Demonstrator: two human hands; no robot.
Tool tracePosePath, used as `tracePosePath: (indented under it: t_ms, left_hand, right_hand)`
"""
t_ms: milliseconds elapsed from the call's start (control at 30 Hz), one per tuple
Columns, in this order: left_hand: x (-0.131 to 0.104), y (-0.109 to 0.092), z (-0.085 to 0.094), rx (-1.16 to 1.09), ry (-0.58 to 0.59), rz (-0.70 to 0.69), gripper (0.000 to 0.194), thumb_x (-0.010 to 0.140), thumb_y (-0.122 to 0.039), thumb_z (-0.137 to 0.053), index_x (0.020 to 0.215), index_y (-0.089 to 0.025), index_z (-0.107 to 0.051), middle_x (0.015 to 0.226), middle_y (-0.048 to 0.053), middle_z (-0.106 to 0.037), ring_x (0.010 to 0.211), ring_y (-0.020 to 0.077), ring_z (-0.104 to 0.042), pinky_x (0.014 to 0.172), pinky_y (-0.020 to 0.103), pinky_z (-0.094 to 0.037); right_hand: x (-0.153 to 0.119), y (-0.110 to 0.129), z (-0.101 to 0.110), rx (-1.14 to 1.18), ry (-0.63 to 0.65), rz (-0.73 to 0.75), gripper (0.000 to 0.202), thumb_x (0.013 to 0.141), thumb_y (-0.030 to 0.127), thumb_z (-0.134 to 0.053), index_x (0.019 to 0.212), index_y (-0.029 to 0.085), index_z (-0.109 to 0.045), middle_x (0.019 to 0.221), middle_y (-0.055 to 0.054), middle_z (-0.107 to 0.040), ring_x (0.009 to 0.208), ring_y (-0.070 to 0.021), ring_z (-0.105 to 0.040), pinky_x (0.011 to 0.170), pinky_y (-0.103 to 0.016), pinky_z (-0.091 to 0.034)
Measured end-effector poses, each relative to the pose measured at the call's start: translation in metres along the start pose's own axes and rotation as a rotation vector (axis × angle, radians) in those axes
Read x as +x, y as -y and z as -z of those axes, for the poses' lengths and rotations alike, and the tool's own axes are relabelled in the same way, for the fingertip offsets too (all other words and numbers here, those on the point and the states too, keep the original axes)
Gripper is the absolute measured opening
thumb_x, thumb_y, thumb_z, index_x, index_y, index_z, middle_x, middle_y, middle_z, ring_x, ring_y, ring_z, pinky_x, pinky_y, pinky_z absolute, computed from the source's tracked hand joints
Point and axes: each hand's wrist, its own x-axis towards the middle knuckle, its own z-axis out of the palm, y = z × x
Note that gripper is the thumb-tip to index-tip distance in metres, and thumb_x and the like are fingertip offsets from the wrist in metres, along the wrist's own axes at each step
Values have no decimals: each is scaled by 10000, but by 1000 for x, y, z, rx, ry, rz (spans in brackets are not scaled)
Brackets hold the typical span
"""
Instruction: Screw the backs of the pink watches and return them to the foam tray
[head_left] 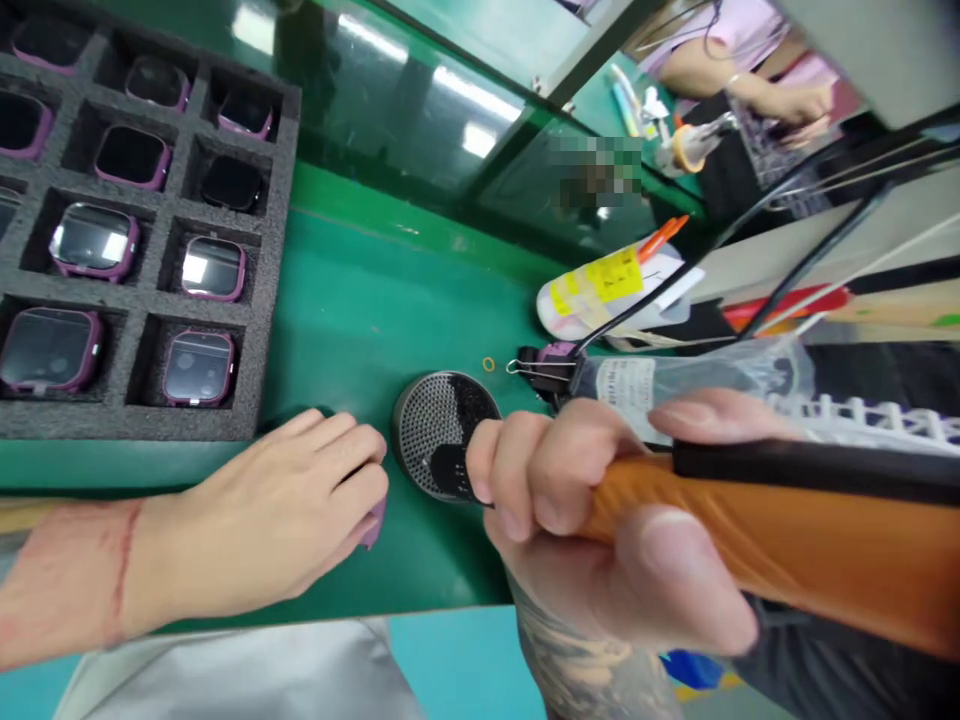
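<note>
My left hand point(300, 500) rests on the green bench top with its fingers curled down over a small purple watch case point(373, 525). Only an edge of that case shows beneath the fingers. In the foreground, my right hand point(592, 520) is closed around an orange electric screwdriver point(810, 540) with a black lever along its upper side. Its tip is hidden behind the fingers. Just beyond those fingers sits a round grey dish point(420, 430) with many small holes and dark patches on its surface.
At the left, a grey foam tray point(270, 250) holds several purple-rimmed watches point(199, 368). A white bottle point(592, 295) with a yellow label lies at the back right, near a black binder clip point(551, 370) and a plastic bag point(697, 385). Behind the glass, another person's hands point(802, 105) are visible.
</note>
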Motion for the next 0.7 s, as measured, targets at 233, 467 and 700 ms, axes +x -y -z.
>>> tracePosePath:
  t_ms: [233, 467, 700]
  left_hand:
    - [-13, 13, 6, 106, 40, -177, 259, 1224, -164, -559, 1295, -148, -808, 1339, 138, -818, 1172, 314, -751, 908, 468, -598]
    - [-11, 12, 5, 56, 79, -129, 125, 1147, -160, -734, 1233, -181, -822, 1223, 98, -799, 1057, 273, -728, 896, 449, -586]
    - [-12, 11, 3, 63, 50, -113, 203, 1183, -157, -674, 1326, -171, -817, 1203, 100, -801, 1012, 267, -721, 876, 446, -583]
  right_hand:
    - [-5, 9, 8, -61, 91, -39, 258, 1165, 350, -761, 1421, 377, -747, 795, 46, -592, 580, -189, -600, 600, -434, -610]
    - [-3, 19, 16, -184, 159, -119, 256, 1140, 399, -778, 1390, 431, -732, 784, 25, -624, 586, -242, -646, 572, -488, -649]
    - [-2, 22, 17, -218, 164, -118, 223, 1149, 428, -795, 1364, 427, -731, 757, 45, -584, 576, -215, -613, 561, -438, -608]
